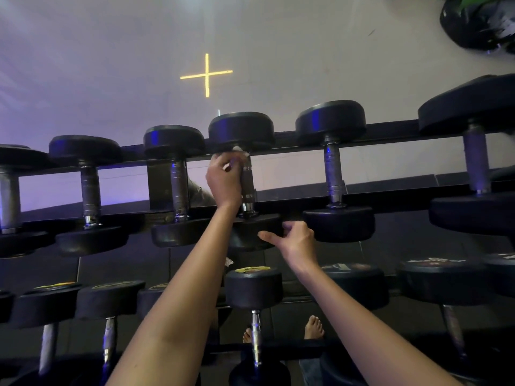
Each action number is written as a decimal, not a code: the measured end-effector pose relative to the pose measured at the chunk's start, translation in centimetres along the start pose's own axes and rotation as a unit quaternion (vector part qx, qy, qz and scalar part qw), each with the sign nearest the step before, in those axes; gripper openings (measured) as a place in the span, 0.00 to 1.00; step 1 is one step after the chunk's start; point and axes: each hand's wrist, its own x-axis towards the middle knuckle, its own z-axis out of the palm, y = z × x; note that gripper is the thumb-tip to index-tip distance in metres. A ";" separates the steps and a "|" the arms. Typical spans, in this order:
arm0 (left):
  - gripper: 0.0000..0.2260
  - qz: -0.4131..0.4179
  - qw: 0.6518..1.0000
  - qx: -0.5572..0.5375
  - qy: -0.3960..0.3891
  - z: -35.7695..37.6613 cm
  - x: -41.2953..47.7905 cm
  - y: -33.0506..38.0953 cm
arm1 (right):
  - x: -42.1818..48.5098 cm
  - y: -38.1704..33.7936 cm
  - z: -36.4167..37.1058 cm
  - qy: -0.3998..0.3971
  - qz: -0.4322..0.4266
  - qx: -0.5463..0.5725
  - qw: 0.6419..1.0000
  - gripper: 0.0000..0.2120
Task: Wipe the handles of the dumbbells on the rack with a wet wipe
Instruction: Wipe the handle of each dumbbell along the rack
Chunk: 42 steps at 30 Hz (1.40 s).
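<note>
Standing closest to the camera were two bare feet (314,327) on the dark mat, seen between the dumbbells of the lower row (253,288), whose black heads pointed toward the viewer. Both bare forearms rose from the bottom edge toward the upper tier of the rack (395,129). The right hand (296,239) sat at the near head (250,232) of the middle dumbbell. Its fingers were curled in and its thumb stretched leftward across that head's front. Whether it actually gripped the head could not be told. Just beyond, the left hand (223,179) was wrapped around the upper part of that dumbbell's handle (248,185). Its fingers, curled together, pinched the white wet wipe (239,150) against the metal. The wipe bunched out above the knuckles, right under the far head (241,129). The lower stretch of the handle, down to its chrome collar, stayed bare and shiny. Neighbouring dumbbells lay on either side across the two black rails, handles running away from the viewer. Past the rack lay a pale floor (111,65) washed with purple light and marked by a yellow cross (206,75). A black rounded object (473,23) sat in the far right corner, too cropped to identify.
</note>
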 end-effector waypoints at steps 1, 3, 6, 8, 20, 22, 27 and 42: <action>0.05 0.070 0.994 0.078 -0.028 0.0 -0.3 0.0 | 0.0 -0.1 0.0 0.001 0.001 -0.001 1.000 0.36; 0.07 0.211 0.953 0.210 -0.065 0.0 -0.4 -0.1 | -0.1 -0.1 0.0 0.002 0.003 0.000 1.000 0.36; 0.14 0.378 0.849 0.356 -0.100 0.4 -0.1 -1.2 | -0.2 -0.2 -0.1 0.005 0.001 0.004 1.000 0.36; 0.14 0.413 0.801 0.416 -0.124 0.8 0.2 -1.8 | -0.2 -0.2 -0.2 0.005 0.002 0.004 1.000 0.36; 0.04 0.016 0.999 0.025 0.023 0.8 -0.6 0.7 | 0.1 0.3 0.1 0.002 0.000 0.020 1.000 0.37; 0.07 -0.104 0.987 -0.124 0.023 0.7 0.2 0.0 | 0.1 0.4 0.3 0.000 -0.002 0.024 1.000 0.37; 0.07 -0.337 0.881 -0.333 -0.016 0.7 1.3 -1.0 | 0.3 0.8 0.3 0.011 -0.014 0.026 1.000 0.37; 0.12 -0.022 0.975 0.113 -0.189 -3.5 -1.7 1.3 | 0.3 1.0 0.6 0.012 -0.005 0.039 0.999 0.36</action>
